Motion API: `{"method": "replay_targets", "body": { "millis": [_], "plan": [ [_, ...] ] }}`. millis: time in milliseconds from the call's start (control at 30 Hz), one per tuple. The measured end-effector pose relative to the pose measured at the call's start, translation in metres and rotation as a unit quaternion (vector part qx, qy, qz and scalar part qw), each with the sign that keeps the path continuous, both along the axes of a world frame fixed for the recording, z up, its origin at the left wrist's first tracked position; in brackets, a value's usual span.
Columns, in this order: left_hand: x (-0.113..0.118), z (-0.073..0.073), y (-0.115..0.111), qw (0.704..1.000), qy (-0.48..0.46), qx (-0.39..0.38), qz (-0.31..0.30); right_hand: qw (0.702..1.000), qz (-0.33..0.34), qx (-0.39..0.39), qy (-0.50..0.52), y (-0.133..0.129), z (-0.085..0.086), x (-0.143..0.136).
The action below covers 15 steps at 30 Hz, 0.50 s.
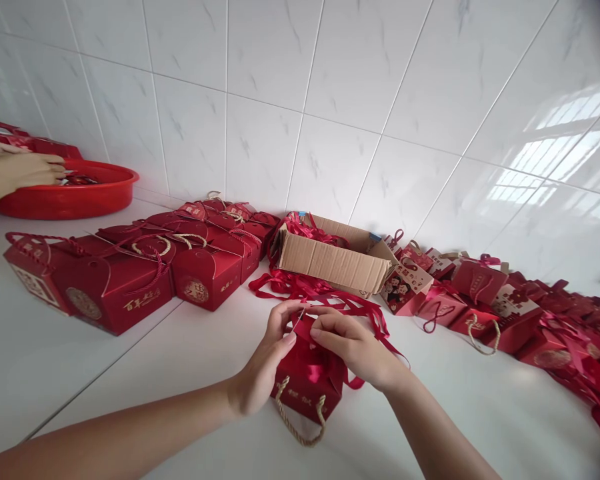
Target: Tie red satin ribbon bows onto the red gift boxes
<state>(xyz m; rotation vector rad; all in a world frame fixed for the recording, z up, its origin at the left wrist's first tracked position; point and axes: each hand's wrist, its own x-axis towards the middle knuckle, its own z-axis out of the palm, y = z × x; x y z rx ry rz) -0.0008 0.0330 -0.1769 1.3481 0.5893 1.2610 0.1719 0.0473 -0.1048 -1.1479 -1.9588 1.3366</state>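
A small dark red gift box with gold lettering stands on the white tabletop, its gold rope handle hanging down on the near side. My left hand curls round the upper left of the box, thumb and fingers at its top flap. From the right, my right hand pinches at the same top flap. Glossy red ribbon shows between the hands; my fingers partly hide how it sits against the box. More red ribbon lies in loose loops just behind the box.
An open cardboard box with red ribbon inside stands against the tiled wall. Rows of closed red gift boxes fill the left. More small gift boxes crowd the right. Far left, another person's hand is over a red basin.
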Motion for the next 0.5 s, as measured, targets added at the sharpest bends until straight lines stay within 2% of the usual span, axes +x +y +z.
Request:
{"method": "replay_targets", "body": {
  "millis": [133,267,367,433,500],
  "plan": [
    [-0.001,0.002,0.001,1.0,0.006,-0.001,0.011,1.0,-0.002,0.006,-0.012,0.0,0.0,-0.001],
    [-0.001,0.009,0.003,0.998,0.014,-0.066,0.002,1.0,0.0,0.019,-0.017,-0.002,0.0,-0.001],
    [0.0,0.013,0.003,0.996,0.026,-0.08,-0.008,0.999,0.006,0.036,-0.011,-0.002,-0.002,-0.001],
    [0.0,0.013,0.005,0.996,0.037,-0.075,0.004,0.999,0.003,0.045,-0.008,0.0,-0.004,0.0],
    [0.0,0.012,0.01,0.996,0.058,-0.069,0.029,0.997,-0.027,0.069,-0.017,0.002,-0.004,0.002]
  ]
}}
